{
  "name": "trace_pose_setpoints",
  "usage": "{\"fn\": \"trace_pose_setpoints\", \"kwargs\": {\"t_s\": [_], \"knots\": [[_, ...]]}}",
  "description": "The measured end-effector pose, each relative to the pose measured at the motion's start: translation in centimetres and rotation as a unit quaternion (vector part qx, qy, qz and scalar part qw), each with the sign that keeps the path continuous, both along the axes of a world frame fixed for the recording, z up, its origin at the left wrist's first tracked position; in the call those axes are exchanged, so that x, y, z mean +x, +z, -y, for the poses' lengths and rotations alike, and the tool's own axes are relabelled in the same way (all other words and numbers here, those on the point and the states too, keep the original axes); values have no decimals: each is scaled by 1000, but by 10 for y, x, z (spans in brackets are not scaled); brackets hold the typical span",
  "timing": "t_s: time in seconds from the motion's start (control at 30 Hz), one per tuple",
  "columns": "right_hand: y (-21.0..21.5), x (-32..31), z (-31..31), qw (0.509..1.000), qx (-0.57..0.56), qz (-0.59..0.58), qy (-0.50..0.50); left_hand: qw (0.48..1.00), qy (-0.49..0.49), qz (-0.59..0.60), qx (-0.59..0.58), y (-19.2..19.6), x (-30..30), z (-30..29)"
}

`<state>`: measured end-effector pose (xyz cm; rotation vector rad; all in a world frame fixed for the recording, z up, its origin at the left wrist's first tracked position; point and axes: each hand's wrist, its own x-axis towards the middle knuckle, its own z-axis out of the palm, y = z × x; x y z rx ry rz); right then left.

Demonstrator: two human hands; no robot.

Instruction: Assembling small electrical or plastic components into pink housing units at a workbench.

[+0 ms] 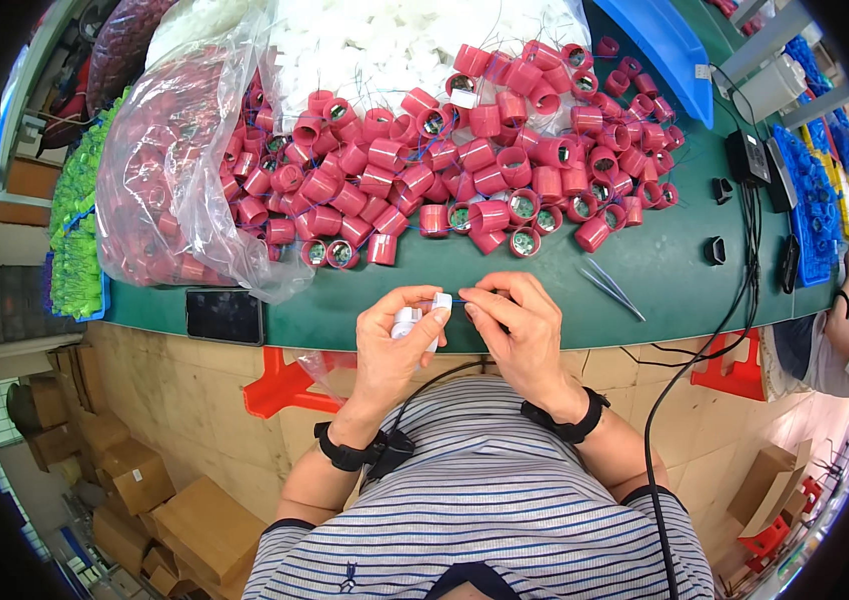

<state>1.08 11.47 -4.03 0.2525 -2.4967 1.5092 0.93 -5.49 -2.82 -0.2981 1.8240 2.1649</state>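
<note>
Close to the table's front edge, my left hand (391, 345) is closed around several small white plastic parts (408, 319). One of them, a white cap-like piece (442, 300), stands up between the thumb and forefinger. A thin dark blue wire (459, 300) runs from that piece to my right hand (523, 330), which pinches it between thumb and fingertips. Beyond both hands lies a heap of short red plastic cylinders (385, 153); several show green circuit boards inside and thin wires trailing out.
A clear plastic bag (165, 170) of red cylinders lies at left, near a black phone (225, 316). White parts (375, 45) are piled at the back. Tweezers (613, 290) lie right of my hands. Black cables (751, 250) cross the right side, by a blue tray (660, 50).
</note>
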Motion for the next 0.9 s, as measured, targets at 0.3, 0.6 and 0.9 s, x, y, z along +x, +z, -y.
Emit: {"fn": "trace_pose_setpoints", "kwargs": {"t_s": [0.3, 0.6, 0.9], "knots": [[-7, -6, 5, 989, 74, -126, 7, 999, -27, 15, 28, -4, 0, 3], [-6, -7, 7, 990, 64, -124, 15, 979, -36, 96, 176, -5, -3, 12], [0, -8, 8, 989, 82, -126, 13, 986, -30, 91, 137, -2, -3, 7]]}}
